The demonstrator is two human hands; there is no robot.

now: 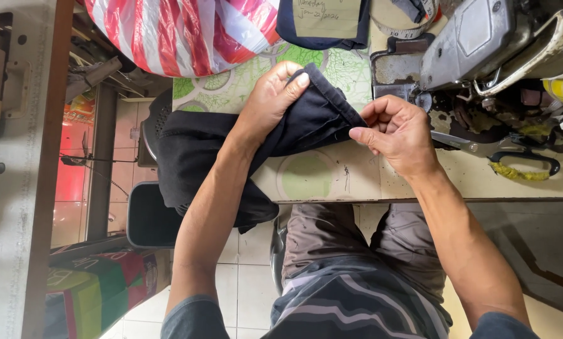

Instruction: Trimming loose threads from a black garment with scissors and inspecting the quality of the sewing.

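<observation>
Dark cloth (pixel 294 132) pinched between both hands' fingers (pixel 360 134)

- You sit in a tailoring workshop: worn sewing machine (pixel 482 44) on the surface (pixel 331 182).
- Scissors (pixel 495 150) and measuring tape (pixel 407 28) beside it; tiled floor (pixel 250 282) below.

Brightness: even, soft daylight, fairly bright.
Shadows: faint under the hands, deep below the table (pixel 331 182).
Glare: mild shine on the striped plastic bag (pixel 187 28).
Dark garment (pixel 200 150): folds barely readable, perhaps underexposed.
Edges: slight wide-angle bending.
</observation>
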